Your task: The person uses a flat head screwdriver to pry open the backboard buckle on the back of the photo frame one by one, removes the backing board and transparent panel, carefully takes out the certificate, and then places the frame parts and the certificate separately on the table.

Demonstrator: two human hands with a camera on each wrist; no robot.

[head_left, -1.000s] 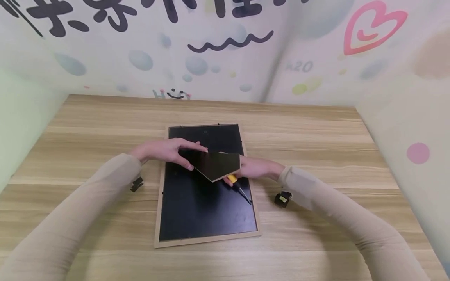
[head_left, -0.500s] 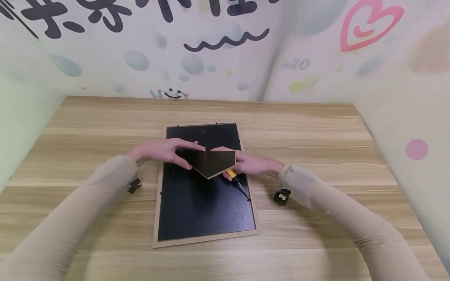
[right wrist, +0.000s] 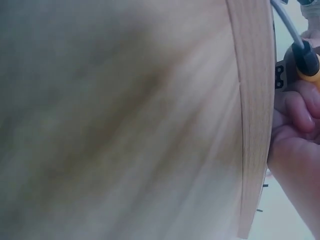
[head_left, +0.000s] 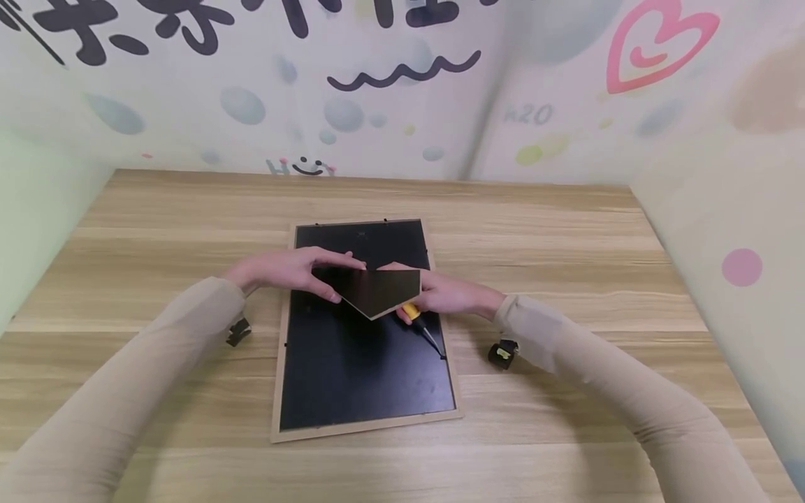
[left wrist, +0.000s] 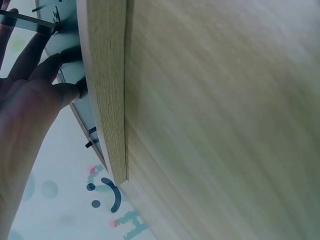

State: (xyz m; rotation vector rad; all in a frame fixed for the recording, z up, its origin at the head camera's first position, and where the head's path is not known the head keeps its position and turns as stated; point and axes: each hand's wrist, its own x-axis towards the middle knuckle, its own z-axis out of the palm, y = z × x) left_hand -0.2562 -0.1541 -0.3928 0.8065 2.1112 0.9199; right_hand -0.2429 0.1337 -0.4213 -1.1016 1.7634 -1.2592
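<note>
A picture frame (head_left: pixel 367 426) with a light wooden rim lies face down on the table, its black back up. Over its upper half both hands hold a dark five-sided backing piece (head_left: pixel 377 290), lifted off the black back. My left hand (head_left: pixel 289 269) pinches its left edge between thumb and fingers. My right hand (head_left: pixel 449 295) is at its right edge and grips a yellow-handled screwdriver (head_left: pixel 411 311), whose tip points down at the frame's right side. In the right wrist view the curled fingers (right wrist: pixel 295 125) and the screwdriver (right wrist: pixel 307 62) sit beside the frame's rim (right wrist: pixel 255 125).
The wooden table (head_left: pixel 566 237) is boxed in by painted walls at the back and right. Small black wrist cameras (head_left: pixel 237 331) (head_left: pixel 503 353) hang under both sleeves. The left wrist view shows my left hand (left wrist: pixel 30 100) by the frame's rim (left wrist: pixel 105 90).
Both hands and the dark piece have shifted slightly left and toward the frame's far end; over the last half second they barely moved.
</note>
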